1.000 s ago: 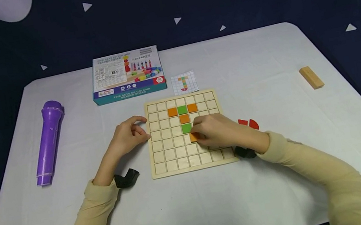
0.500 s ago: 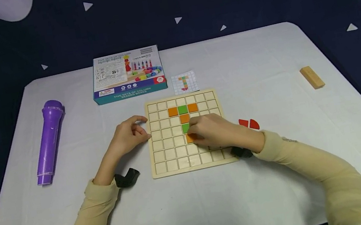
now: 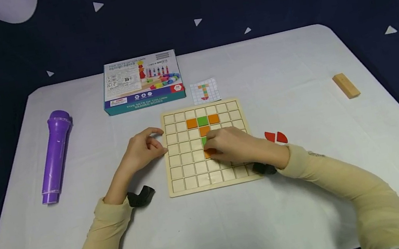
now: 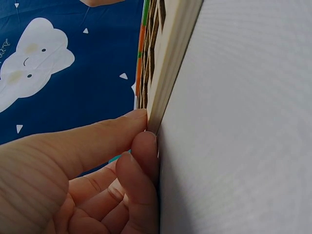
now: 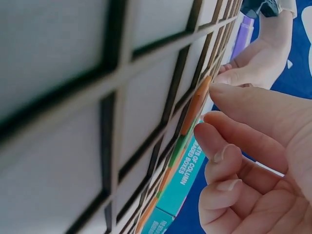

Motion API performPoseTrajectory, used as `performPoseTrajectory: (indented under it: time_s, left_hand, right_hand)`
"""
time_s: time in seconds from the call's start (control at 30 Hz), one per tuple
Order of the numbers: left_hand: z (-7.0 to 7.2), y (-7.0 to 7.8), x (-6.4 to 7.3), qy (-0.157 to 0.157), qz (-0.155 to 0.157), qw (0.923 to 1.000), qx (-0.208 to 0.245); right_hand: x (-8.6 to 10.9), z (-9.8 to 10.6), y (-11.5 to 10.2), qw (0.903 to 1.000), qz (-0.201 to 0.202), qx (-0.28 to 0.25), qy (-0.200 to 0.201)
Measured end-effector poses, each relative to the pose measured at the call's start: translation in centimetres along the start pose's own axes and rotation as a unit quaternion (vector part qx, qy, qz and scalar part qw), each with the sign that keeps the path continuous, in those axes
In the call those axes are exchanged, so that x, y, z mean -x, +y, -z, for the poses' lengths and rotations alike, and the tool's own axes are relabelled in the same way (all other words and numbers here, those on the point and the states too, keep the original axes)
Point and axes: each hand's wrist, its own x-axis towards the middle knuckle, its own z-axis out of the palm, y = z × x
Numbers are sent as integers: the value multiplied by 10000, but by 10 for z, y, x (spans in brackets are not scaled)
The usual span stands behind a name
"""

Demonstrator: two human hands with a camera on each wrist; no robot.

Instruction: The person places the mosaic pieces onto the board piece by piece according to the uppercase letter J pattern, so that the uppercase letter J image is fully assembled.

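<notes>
A wooden grid board (image 3: 178, 184) lies flat on the table, with orange and green square tiles in its cells. My left hand (image 3: 144, 148) rests at the board's left edge, its thumb and forefinger touching the rim apart from each other. Over the middle column, my right hand (image 3: 234, 143) pinches an orange tile (image 5: 196, 105) between thumb and forefinger. That tile sits at its cell below a green tile (image 3: 204, 141), tilted in the right wrist view. Above are another orange tile (image 3: 205, 131) and a row of orange, green (image 3: 202, 121) and orange.
Two red quarter-round pieces (image 3: 281, 138) lie right of the board. Behind it are a small pattern card (image 3: 214, 91) and a toy box (image 3: 142, 83). A purple tube-shaped thing (image 3: 56, 157) lies at left, a wooden block (image 3: 346, 86) at far right.
My right hand has shifted slightly left with the orange tile, bringing it in line below the green tile. The left hand stays at the board's edge.
</notes>
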Motion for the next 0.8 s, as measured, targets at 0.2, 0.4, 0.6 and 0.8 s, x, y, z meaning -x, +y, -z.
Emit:
performPoseTrajectory:
  time_s: [0.2,0.4,0.6,0.8]
  left_hand:
    - [0,0,0,14,1,10000,-49]
    - [-1,-1,0,44,0,9999,-100]
    - [0,-1,0,40,-38,10000,-70]
    - [-1,-1,0,47,-27,9999,-93]
  right_hand:
    - [11,6,3,9991,2,-113,401]
    - [27,12,11,9959,144,-11,892]
    - [46,18,21,9961,-209,-31,856]
    - [65,23,34,9935,-691,-163,886]
